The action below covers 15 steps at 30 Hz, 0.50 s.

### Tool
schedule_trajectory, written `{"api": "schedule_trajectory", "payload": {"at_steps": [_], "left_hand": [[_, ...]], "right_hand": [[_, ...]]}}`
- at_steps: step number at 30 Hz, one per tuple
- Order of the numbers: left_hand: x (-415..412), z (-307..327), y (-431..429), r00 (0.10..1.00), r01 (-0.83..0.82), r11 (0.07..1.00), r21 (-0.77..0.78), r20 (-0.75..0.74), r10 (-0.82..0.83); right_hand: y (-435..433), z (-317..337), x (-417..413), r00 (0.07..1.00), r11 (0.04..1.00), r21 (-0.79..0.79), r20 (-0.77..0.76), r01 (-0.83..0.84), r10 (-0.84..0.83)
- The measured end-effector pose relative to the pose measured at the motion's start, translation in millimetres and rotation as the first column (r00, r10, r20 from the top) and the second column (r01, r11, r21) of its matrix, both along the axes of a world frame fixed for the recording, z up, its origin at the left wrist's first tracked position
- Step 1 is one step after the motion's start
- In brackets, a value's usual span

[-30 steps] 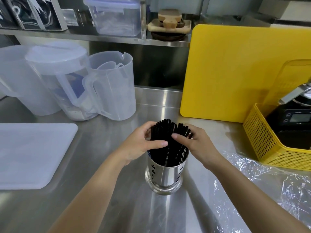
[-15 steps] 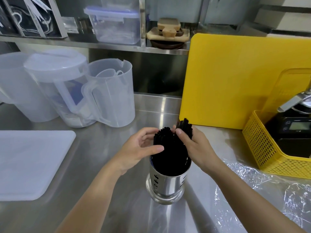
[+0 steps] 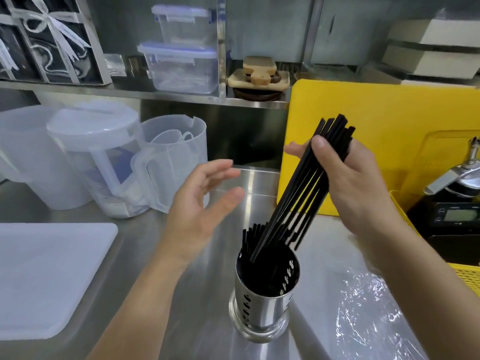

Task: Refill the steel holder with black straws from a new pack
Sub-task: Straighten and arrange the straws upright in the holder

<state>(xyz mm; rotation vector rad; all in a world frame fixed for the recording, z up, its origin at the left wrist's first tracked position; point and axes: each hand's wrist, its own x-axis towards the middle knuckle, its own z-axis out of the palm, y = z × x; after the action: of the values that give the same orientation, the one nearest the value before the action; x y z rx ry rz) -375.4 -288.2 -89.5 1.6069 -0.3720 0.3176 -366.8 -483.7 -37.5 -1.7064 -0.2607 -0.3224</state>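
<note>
The perforated steel holder (image 3: pixel 262 305) stands upright on the steel counter, with several black straws (image 3: pixel 253 233) standing in its left side. My right hand (image 3: pixel 348 183) grips a bundle of black straws (image 3: pixel 306 188) near its top; the bundle slants down to the left, its lower tips at or just above the holder's mouth. My left hand (image 3: pixel 200 206) hovers to the left of the bundle with fingers spread, touching nothing. A crumpled clear plastic wrap (image 3: pixel 368 307) lies on the counter to the right of the holder.
Clear plastic jugs (image 3: pixel 117 162) stand at the back left, a white board (image 3: pixel 44 276) lies at the left. A yellow cutting board (image 3: pixel 389 126) leans behind my right hand. A yellow basket (image 3: pixel 465 276) with a scale sits at the right. A shelf holds containers.
My right hand has lifted a bundle of straws up and to the right out of the holder. My left hand has let go of the straws and opened, moving left.
</note>
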Motion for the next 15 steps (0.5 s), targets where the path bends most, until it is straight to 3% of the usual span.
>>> {"api": "schedule_trajectory", "payload": {"at_steps": [4,8,12,15], "left_hand": [[-0.5,22.4,-24.8,0.971,0.232,0.959,0.165,-0.1,-0.218],[-3.9,41.8,-50.0,0.895,0.44,0.89,0.118,-0.142,-0.423],[-9.5,42.5,-52.5,0.821,0.516,0.85,-0.107,-0.223,-0.526],[-15.9,35.1,-52.2,0.74,0.503,0.783,-0.366,-0.286,-0.609]], "right_hand": [[11.5,23.0,-7.9,0.996,0.995,0.051,0.006,-0.089,0.088],[25.4,31.8,-13.6,0.985,0.984,0.046,-0.015,-0.172,0.173],[22.7,39.8,-12.4,0.963,0.969,0.04,-0.115,-0.242,0.245],[23.1,40.3,-15.0,0.924,0.939,0.134,-0.178,-0.316,0.337]]}}
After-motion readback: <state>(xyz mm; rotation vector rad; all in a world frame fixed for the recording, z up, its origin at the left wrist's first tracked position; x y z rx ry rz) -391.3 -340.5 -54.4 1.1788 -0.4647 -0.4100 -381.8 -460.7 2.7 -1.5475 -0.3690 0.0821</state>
